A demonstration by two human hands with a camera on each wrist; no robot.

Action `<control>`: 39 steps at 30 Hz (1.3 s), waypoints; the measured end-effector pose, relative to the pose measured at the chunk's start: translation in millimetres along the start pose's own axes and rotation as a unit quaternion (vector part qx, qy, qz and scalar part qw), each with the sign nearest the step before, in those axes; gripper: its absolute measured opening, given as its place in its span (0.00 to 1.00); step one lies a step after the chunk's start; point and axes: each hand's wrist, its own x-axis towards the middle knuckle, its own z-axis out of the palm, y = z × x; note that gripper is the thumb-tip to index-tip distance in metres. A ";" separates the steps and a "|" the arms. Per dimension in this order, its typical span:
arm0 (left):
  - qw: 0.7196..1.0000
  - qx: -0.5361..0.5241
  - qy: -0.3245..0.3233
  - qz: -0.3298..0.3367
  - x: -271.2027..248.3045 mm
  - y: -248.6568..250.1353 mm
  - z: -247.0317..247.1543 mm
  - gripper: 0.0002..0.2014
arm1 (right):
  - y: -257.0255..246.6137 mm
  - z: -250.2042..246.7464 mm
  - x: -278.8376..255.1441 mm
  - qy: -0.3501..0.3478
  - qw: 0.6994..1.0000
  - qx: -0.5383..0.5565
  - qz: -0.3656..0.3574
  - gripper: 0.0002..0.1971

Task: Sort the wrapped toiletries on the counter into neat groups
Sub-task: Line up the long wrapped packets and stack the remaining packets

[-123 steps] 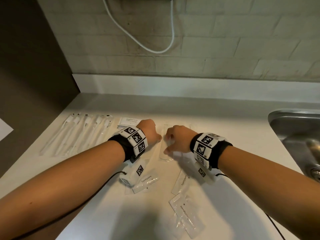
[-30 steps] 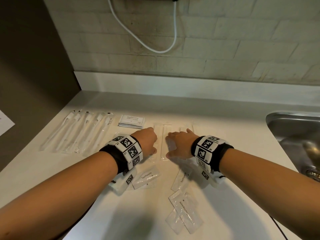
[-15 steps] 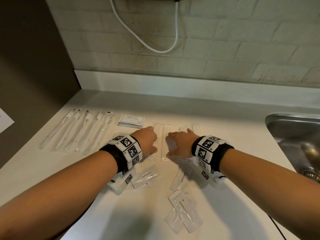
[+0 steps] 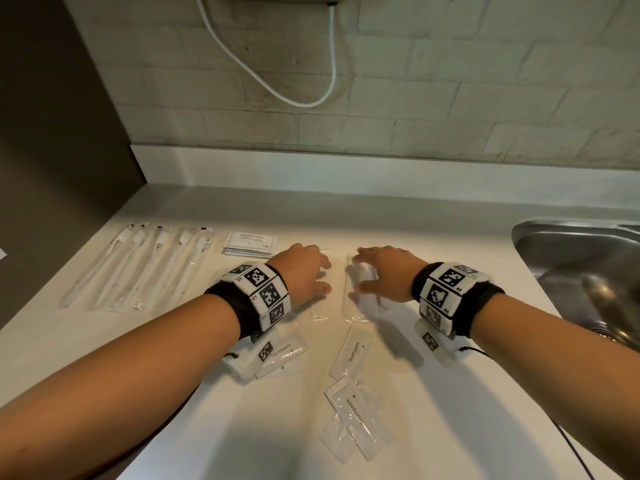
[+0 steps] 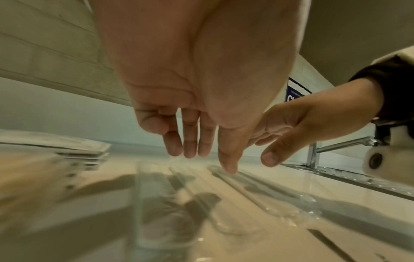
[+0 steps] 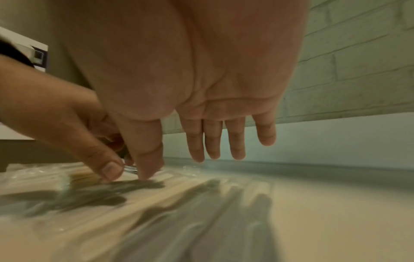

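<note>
Long clear-wrapped packets [image 4: 346, 299] lie side by side on the white counter [image 4: 450, 393], between and under my hands. My left hand [image 4: 313, 268] is spread over the left packets, fingers straight; in the left wrist view its thumb tip touches a clear packet [image 5: 246, 189]. My right hand [image 4: 363, 271] is spread over the right packets, and its thumb presses the wrap [image 6: 179, 191]. Neither hand grips anything. Wrapped toothbrushes [image 4: 138, 268] lie in a row at the left, beside a stack of shampoo sachets [image 4: 250, 242]. Toothpaste packets [image 4: 350, 351] lie scattered nearer me.
A steel sink [image 4: 581, 258] is set into the counter at the right, with its tap [image 5: 336, 145] showing in the left wrist view. A brick wall [image 4: 450, 98] with a hanging white cable [image 4: 298, 98] backs the counter. A dark panel [image 4: 52, 150] stands at the left.
Four seconds ago both hands were curled over the clear packets; now their fingers lie straight and spread. Over the last second the hands have hardly moved.
</note>
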 end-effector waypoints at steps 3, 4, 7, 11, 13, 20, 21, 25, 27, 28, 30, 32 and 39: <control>0.997 0.040 -0.023 0.058 6.2 23.2 8.4 0.22 | 19.0 2.7 -8.6 -0.018 0.999 -0.021 0.025 0.30; 0.993 0.073 -0.038 0.079 7.9 29.0 11.3 0.21 | 21.8 4.9 -11.3 -0.027 0.999 -0.025 0.028 0.29; 0.983 0.140 -0.065 0.099 9.6 38.6 17.2 0.23 | 26.0 13.8 -17.3 -0.050 0.998 -0.015 0.028 0.20; 0.983 0.153 -0.056 0.085 11.1 31.4 17.3 0.20 | 31.4 18.7 -24.4 -0.048 0.998 0.004 0.027 0.18; 0.984 0.150 -0.060 0.075 11.6 26.4 15.3 0.17 | 33.8 17.8 -26.4 -0.051 0.998 0.006 0.033 0.20; 0.987 0.139 -0.047 0.063 9.9 25.7 17.2 0.16 | 17.1 13.5 -14.8 -0.021 1.000 -0.011 0.006 0.31; 0.986 0.144 -0.047 0.063 8.6 26.1 17.8 0.18 | 14.7 14.7 -13.1 -0.035 0.999 -0.020 0.000 0.30; 0.987 0.144 -0.045 0.060 2.0 24.5 19.7 0.26 | 14.1 24.0 -11.5 -0.059 0.998 -0.006 -0.003 0.22; 0.987 0.142 -0.044 0.063 -0.1 24.0 20.2 0.26 | 15.1 26.9 -11.9 -0.052 0.999 -0.003 -0.013 0.20; 0.986 0.144 -0.045 0.065 -0.6 24.3 19.8 0.27 | 15.2 27.4 -12.0 -0.050 0.999 -0.003 -0.016 0.20; 0.986 0.145 -0.046 0.065 -0.8 24.8 19.2 0.27 | 15.1 27.9 -11.5 -0.049 0.999 -0.004 -0.018 0.21; 0.987 0.143 -0.046 0.065 -0.6 24.6 19.2 0.27 | 15.4 29.0 -10.3 -0.048 0.999 -0.009 -0.022 0.20; 0.986 0.147 -0.040 0.067 0.5 24.2 20.0 0.25 | 15.6 30.8 -8.2 -0.043 0.999 -0.019 -0.018 0.20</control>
